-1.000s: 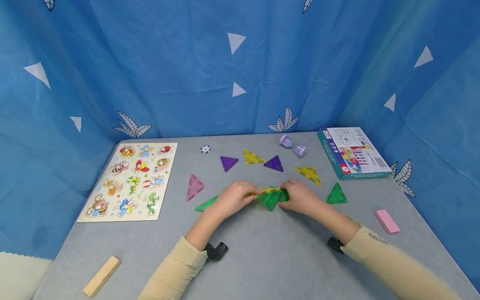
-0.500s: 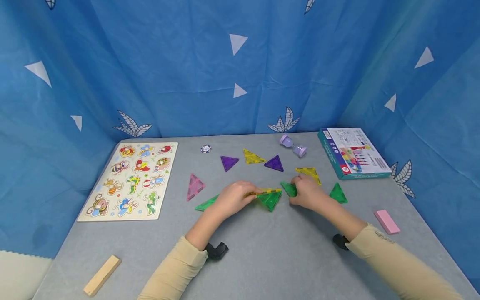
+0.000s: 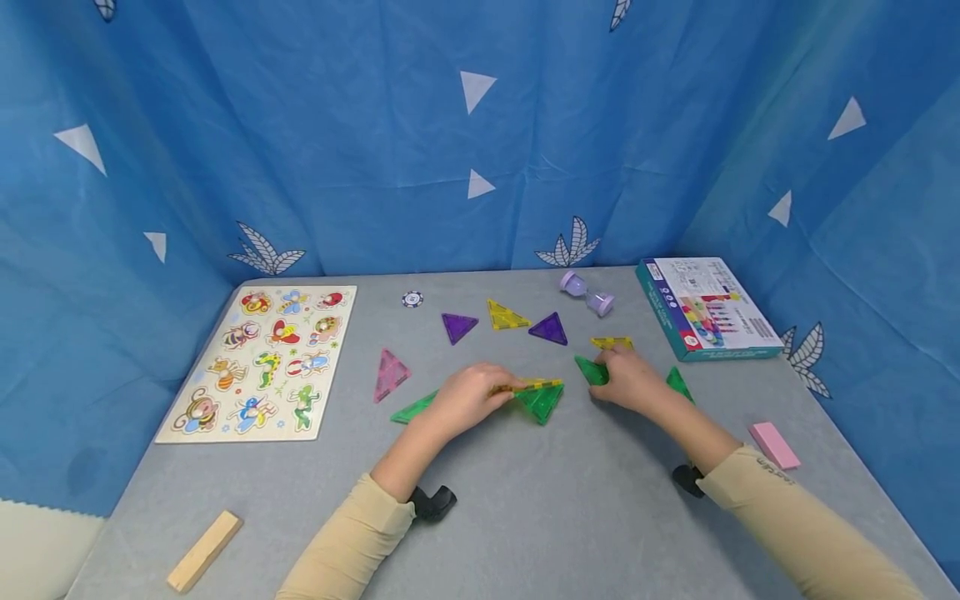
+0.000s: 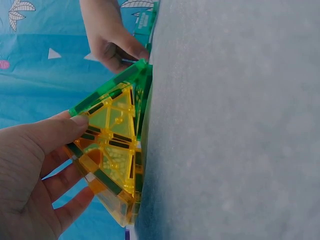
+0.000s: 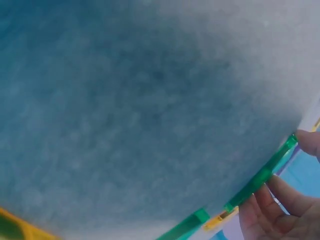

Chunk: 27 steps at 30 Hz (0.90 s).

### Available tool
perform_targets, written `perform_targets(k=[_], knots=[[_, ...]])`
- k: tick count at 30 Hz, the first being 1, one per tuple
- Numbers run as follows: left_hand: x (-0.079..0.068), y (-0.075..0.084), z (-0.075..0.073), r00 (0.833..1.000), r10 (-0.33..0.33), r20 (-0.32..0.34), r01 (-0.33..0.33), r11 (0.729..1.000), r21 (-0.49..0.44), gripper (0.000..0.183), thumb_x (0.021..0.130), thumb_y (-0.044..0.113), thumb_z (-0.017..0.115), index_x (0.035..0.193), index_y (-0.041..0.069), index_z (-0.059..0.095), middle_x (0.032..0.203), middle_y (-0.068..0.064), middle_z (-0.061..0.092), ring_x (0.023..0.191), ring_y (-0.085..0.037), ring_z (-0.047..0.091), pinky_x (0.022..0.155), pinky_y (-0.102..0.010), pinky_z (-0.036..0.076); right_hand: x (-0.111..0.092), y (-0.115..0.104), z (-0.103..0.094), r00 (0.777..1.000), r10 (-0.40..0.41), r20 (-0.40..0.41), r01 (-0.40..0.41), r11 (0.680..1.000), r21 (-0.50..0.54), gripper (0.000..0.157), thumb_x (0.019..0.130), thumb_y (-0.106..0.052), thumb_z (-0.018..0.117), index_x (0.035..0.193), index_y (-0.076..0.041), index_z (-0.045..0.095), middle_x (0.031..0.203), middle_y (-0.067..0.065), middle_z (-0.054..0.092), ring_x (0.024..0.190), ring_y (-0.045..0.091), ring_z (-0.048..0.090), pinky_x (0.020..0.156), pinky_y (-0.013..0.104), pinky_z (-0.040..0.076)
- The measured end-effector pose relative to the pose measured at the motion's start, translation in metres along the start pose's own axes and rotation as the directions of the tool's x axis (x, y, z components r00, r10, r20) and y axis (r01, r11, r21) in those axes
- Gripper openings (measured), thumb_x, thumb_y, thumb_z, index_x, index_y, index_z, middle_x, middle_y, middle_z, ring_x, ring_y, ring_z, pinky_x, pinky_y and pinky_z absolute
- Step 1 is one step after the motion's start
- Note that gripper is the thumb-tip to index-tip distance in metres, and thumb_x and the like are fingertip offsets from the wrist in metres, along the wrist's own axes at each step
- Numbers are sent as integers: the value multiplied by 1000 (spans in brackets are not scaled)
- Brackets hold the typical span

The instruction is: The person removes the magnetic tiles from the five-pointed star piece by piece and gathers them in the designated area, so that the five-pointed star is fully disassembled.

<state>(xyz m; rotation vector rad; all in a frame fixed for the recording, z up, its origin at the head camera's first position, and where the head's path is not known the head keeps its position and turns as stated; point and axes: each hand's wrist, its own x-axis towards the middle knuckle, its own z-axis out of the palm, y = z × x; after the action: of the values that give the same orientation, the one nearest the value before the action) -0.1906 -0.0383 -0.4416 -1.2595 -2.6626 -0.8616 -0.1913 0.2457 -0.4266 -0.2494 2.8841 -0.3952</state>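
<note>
My left hand [image 3: 471, 396] pinches a small built shape of joined magnetic tiles [image 4: 111, 162], yellow and green see-through triangles, standing on the table. Its thumb lies on the upper edge in the left wrist view, the fingers behind. To the right, apart from that shape, my right hand [image 3: 630, 382] grips a single green triangle tile [image 3: 591, 371] by its edges. The right wrist view shows this green tile edge-on between thumb and fingers. Near the right hand lie a yellow triangle tile [image 3: 611, 342] and a green triangle tile [image 3: 678, 382], both partly covered by the hand or arm.
Purple [image 3: 549, 328], yellow [image 3: 507, 315] and pink [image 3: 390, 375] triangle tiles lie around the hands. An insect puzzle board [image 3: 258, 367] is at left, a wooden block [image 3: 205, 552] nearer. Beyond are a poker chip [image 3: 412, 299], an hourglass [image 3: 587, 293] and a box [image 3: 708, 308]; a pink block [image 3: 775, 445] lies right.
My right hand has drawn a green triangle tile away from the built shape, to the right and slightly back. The left hand has kept its hold in the same place.
</note>
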Motion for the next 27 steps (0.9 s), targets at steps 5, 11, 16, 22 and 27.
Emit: perform_targets(k=[5, 11, 16, 22, 27], knots=[[-1, 0, -1, 1000, -12, -2, 12, 1000, -6, 21, 89, 17, 64, 109, 19, 70, 104, 5, 68, 100, -11, 60, 88, -29, 48, -5, -11, -2, 999, -14, -39, 13, 1000, -28, 58, 80, -30, 72, 123, 5, 55, 121, 24, 53, 109, 37, 50, 92, 54, 41], [-2, 3, 2, 997, -77, -10, 77, 997, 7, 19, 88, 21, 66, 105, 18, 71, 103, 4, 68, 96, -12, 62, 84, -30, 50, -27, -61, 11, 945, -223, -241, 223, 974, -25, 45, 81, -26, 73, 118, -3, 60, 114, 13, 61, 107, 31, 56, 87, 47, 47], [-3, 5, 6, 991, -133, -32, 133, 991, 14, 17, 86, 23, 69, 102, 17, 72, 99, 4, 69, 91, -11, 63, 77, -28, 51, -31, -92, 27, 906, -301, -297, 303, 952, -43, 37, 77, -32, 77, 103, -9, 64, 97, 2, 60, 88, 18, 57, 75, 34, 51], [-3, 7, 7, 990, -118, -72, 120, 992, 31, 15, 85, 25, 69, 98, 16, 72, 94, 5, 69, 82, -9, 63, 70, -25, 51, -24, -99, 38, 883, -334, -331, 316, 943, -107, 27, 75, -27, 79, 90, -12, 63, 85, -2, 56, 77, 16, 54, 67, 30, 48], [-3, 8, 6, 990, -95, -101, 101, 993, 55, 14, 85, 26, 69, 95, 16, 72, 91, 5, 70, 79, -8, 64, 67, -25, 51, -23, -99, 36, 873, -323, -365, 311, 946, -92, 20, 75, -20, 79, 86, -10, 65, 82, -1, 58, 73, 16, 57, 63, 30, 50]])
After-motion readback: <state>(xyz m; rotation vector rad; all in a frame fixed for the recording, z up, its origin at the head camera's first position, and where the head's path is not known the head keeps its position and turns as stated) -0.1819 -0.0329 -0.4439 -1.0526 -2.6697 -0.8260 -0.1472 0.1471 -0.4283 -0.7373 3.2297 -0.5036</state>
